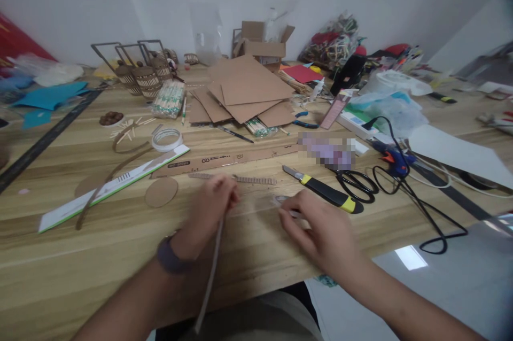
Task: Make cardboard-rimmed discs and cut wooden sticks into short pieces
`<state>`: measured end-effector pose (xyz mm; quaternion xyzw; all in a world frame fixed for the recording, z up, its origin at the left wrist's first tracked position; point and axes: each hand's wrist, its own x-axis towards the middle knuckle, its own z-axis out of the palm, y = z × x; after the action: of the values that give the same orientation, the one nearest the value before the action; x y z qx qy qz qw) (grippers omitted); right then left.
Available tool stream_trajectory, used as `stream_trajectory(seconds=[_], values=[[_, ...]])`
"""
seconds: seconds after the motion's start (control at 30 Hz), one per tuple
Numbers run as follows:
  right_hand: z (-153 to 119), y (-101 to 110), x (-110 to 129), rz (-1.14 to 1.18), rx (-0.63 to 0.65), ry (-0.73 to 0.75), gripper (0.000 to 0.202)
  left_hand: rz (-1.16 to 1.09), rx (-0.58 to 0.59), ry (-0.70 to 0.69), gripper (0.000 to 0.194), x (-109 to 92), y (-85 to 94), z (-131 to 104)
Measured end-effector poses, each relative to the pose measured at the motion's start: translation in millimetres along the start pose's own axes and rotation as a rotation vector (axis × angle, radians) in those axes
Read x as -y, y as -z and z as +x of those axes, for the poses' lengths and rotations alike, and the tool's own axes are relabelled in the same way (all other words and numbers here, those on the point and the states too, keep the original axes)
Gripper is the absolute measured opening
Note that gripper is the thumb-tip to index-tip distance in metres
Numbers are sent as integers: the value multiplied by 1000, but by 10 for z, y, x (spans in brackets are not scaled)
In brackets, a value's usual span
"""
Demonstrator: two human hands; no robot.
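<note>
My left hand (216, 196), with a dark band on its wrist, is closed on a narrow cardboard strip (211, 277) that hangs down past the table's front edge. Another strip with a ridged face (256, 180) lies on the table just beyond the fingers. My right hand (320, 221) has its fingers curled in a pinch at a small clear piece (280, 199), blurred and partly hidden; its kind I cannot make out. Close to that hand lies a black and yellow utility knife (324, 191), blade out. A cardboard disc (161, 192) rests left of my left hand.
Scissors (356, 186) and a blue glue gun (396, 162) with looped cable lie at right. A white, green-edged strip (116, 186) and tape roll (166, 139) are at left. Stacked cardboard sheets (248, 87) and small lantern-like pieces (146, 82) stand behind.
</note>
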<state>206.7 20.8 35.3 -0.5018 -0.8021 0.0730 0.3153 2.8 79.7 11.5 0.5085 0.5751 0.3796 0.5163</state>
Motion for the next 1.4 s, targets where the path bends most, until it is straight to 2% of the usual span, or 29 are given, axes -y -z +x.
stream_trajectory(seconds=[0.03,0.07,0.17,0.23,0.27,0.4,0.53,0.73,0.97,1.07,1.13,1.23,1.3,1.4], values=[[-10,37,-6,86,-26,-37,14,-39,-74,26,16,-19,64,26],[-14,65,-17,192,-44,-85,11,-71,-69,34,16,-44,113,35],[10,45,-60,566,-87,-265,16,-57,128,-48,22,-128,125,-47],[38,-43,-70,789,-117,-379,25,21,251,-141,25,-155,43,-152],[51,-96,-64,875,-127,-421,29,36,265,-166,25,-155,-7,-200],[71,-255,-4,1155,-104,-459,34,64,208,-225,30,-104,-135,-291],[83,-278,5,1333,-8,-454,30,52,237,-245,28,-77,-116,-275],[118,-195,-53,1450,136,-413,25,16,336,-289,31,-16,-15,-241],[124,-112,-93,1525,481,-365,20,80,468,-353,30,-110,94,-287],[136,-121,-127,1562,641,-341,32,94,492,-399,30,-142,96,-315],[149,-122,-146,1561,696,-340,42,91,495,-408,28,-150,96,-321],[169,-74,-134,1484,717,-319,49,124,482,-397,27,-173,135,-289],[189,-9,-101,1323,683,-313,49,143,376,-388,27,-203,208,-234],[257,55,-79,864,458,-283,33,136,143,-320,27,-249,362,-142]])
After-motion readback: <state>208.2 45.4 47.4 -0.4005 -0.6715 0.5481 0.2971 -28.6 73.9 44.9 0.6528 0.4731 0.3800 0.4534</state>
